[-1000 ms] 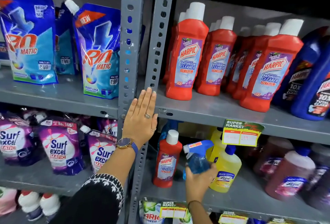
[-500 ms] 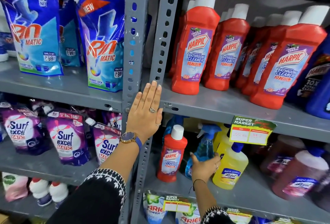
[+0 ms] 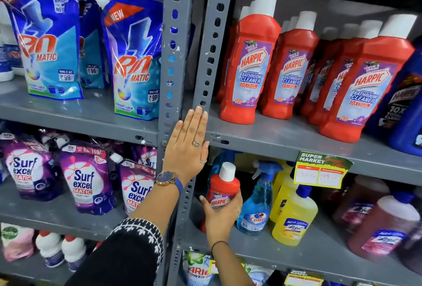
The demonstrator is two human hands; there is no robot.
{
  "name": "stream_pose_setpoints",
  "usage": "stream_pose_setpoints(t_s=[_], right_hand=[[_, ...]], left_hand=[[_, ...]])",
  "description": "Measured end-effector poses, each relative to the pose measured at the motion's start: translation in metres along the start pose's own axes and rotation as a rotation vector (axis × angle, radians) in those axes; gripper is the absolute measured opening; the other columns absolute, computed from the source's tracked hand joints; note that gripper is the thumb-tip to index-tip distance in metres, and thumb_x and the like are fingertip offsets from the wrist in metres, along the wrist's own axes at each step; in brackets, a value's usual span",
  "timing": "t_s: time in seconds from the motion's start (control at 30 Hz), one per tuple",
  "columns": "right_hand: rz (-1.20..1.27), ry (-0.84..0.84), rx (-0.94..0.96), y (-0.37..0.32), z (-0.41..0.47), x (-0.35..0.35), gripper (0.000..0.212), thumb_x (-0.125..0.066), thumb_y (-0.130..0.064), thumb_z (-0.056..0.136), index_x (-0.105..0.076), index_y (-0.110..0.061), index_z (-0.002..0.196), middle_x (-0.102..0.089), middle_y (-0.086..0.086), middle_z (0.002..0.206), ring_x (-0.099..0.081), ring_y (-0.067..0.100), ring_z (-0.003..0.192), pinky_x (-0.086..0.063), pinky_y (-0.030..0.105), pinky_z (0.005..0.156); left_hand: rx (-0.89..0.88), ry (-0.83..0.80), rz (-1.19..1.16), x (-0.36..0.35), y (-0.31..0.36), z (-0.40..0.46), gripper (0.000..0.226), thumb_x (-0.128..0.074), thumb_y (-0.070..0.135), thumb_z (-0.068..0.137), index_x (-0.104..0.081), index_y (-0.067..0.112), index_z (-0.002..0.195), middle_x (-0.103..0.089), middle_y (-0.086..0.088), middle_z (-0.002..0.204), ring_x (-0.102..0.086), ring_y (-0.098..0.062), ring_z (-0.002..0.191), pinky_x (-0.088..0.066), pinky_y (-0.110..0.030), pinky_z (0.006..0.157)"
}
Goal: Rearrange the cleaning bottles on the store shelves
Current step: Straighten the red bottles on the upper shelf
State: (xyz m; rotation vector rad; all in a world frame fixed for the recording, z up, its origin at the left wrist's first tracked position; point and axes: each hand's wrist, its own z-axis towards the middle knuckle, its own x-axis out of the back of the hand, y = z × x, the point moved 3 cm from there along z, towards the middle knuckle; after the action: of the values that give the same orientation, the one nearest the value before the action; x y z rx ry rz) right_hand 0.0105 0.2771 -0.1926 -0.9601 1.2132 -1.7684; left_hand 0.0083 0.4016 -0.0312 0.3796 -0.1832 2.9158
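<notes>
right hand (image 3: 220, 218) wrapped around the lower body of a small red harpic bottle (image 3: 222, 191), grip closed on it, on the lower shelf (image 3: 319, 249) just right of the grey perforated upright (image 3: 194, 94). left hand (image 3: 186, 146) flat against that upright, fingers extended, holding nothing. blue colin spray bottle (image 3: 257, 203) stands immediately right of the harpic bottle.

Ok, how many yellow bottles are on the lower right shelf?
2. One yellow bottle stands at the front, right of the blue spray bottle; the second is behind it, partly covered. More may be hidden behind the price tag.
</notes>
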Motion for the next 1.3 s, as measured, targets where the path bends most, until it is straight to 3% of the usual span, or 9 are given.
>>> stream_pose_setpoints(t_s=[0.13, 0.23, 0.43, 0.53, 0.77, 0.9, 1.0, 1.17, 1.3], right_hand=[[-0.079, 0.021, -0.080, 0.007, 0.008, -0.007, 0.108, -0.091, -0.032, 0.053, -0.028, -0.017, 0.139, -0.047, 0.011, 0.129, -0.050, 0.029, 0.118, -0.046, 0.050, 0.098], [-0.056, 0.035, -0.111, 0.008, 0.010, -0.006, 0.098, -0.089, -0.024, 0.057, -0.032, -0.013, 0.136, -0.051, 0.013, 0.123, -0.054, 0.031, 0.112, -0.050, 0.044, 0.092], [0.032, 0.072, -0.133, 0.009, -0.002, 0.003, 0.094, -0.088, -0.023, 0.055, -0.035, -0.021, 0.132, -0.054, 0.007, 0.118, -0.057, 0.027, 0.105, -0.052, 0.044, 0.088], [0.069, 0.063, -0.082, -0.004, -0.008, 0.011, 0.093, -0.088, -0.022, 0.056, -0.035, -0.022, 0.132, -0.054, 0.004, 0.117, -0.056, 0.024, 0.105, -0.051, 0.037, 0.086], [0.050, 0.084, 0.075, -0.065, -0.019, 0.040, 0.097, -0.088, -0.035, 0.052, -0.033, -0.028, 0.132, -0.053, -0.007, 0.109, -0.056, 0.017, 0.100, -0.043, 0.027, 0.079], [0.104, 0.109, 0.184, -0.109, -0.026, 0.059, 0.098, -0.079, -0.051, 0.045, -0.034, -0.031, 0.129, -0.056, -0.005, 0.113, -0.058, 0.017, 0.102, -0.051, 0.028, 0.083], [0.184, 0.149, 0.265, -0.153, -0.027, 0.077, 0.097, -0.074, -0.053, 0.043, -0.038, -0.026, 0.129, -0.055, -0.008, 0.113, -0.056, 0.011, 0.102, -0.046, 0.015, 0.084], [0.259, 0.185, 0.386, -0.230, -0.010, 0.098, 0.104, -0.075, -0.052, 0.045, -0.037, -0.017, 0.136, -0.056, -0.001, 0.122, -0.053, 0.013, 0.112, -0.043, 0.026, 0.097], [0.280, 0.248, 0.475, -0.282, 0.020, 0.114, 0.098, -0.081, -0.040, 0.052, -0.037, -0.014, 0.136, -0.056, 0.004, 0.125, -0.053, 0.020, 0.114, -0.043, 0.031, 0.096]], left_hand=[[-0.003, 0.024, 0.006, 0.000, 0.000, -0.001, 0.063, -0.023, 0.026, 0.099, 0.008, 0.012, 0.152, 0.014, 0.000, 0.159, 0.006, -0.014, 0.147, -0.001, -0.033, 0.119], [-0.005, 0.020, 0.010, 0.001, 0.000, 0.001, 0.071, -0.031, 0.024, 0.094, 0.008, 0.012, 0.152, 0.014, 0.000, 0.159, 0.006, -0.015, 0.147, 0.000, -0.033, 0.119], [-0.009, 0.007, 0.007, 0.000, 0.000, -0.001, 0.057, -0.014, 0.027, 0.101, 0.007, 0.012, 0.153, 0.012, 0.000, 0.159, 0.004, -0.015, 0.147, -0.001, -0.033, 0.119], [-0.010, 0.020, 0.002, 0.000, 0.000, 0.000, 0.062, -0.022, 0.026, 0.100, 0.007, 0.013, 0.153, 0.012, 0.000, 0.159, 0.005, -0.014, 0.147, 0.000, -0.032, 0.119], [0.002, 0.024, -0.002, 0.000, 0.000, 0.000, 0.059, -0.019, 0.027, 0.101, 0.005, 0.013, 0.153, 0.011, 0.001, 0.160, 0.004, -0.014, 0.147, 0.000, -0.032, 0.119], [0.002, 0.036, -0.012, 0.000, 0.000, 0.001, 0.059, -0.019, 0.027, 0.101, 0.004, 0.012, 0.153, 0.010, 0.001, 0.160, 0.004, -0.014, 0.147, 0.000, -0.031, 0.119], [-0.004, 0.048, -0.035, 0.001, 0.000, 0.001, 0.059, -0.020, 0.028, 0.101, 0.003, 0.013, 0.153, 0.008, 0.002, 0.160, 0.003, -0.013, 0.147, 0.000, -0.031, 0.119], [0.003, 0.022, -0.047, 0.001, 0.000, 0.002, 0.056, -0.012, 0.031, 0.103, 0.002, 0.013, 0.153, 0.008, 0.001, 0.160, 0.002, -0.014, 0.147, -0.001, -0.033, 0.119], [0.002, 0.022, -0.052, 0.003, 0.000, 0.001, 0.056, -0.014, 0.029, 0.102, 0.001, 0.012, 0.153, 0.006, 0.000, 0.160, 0.000, -0.015, 0.147, -0.002, -0.033, 0.119]])
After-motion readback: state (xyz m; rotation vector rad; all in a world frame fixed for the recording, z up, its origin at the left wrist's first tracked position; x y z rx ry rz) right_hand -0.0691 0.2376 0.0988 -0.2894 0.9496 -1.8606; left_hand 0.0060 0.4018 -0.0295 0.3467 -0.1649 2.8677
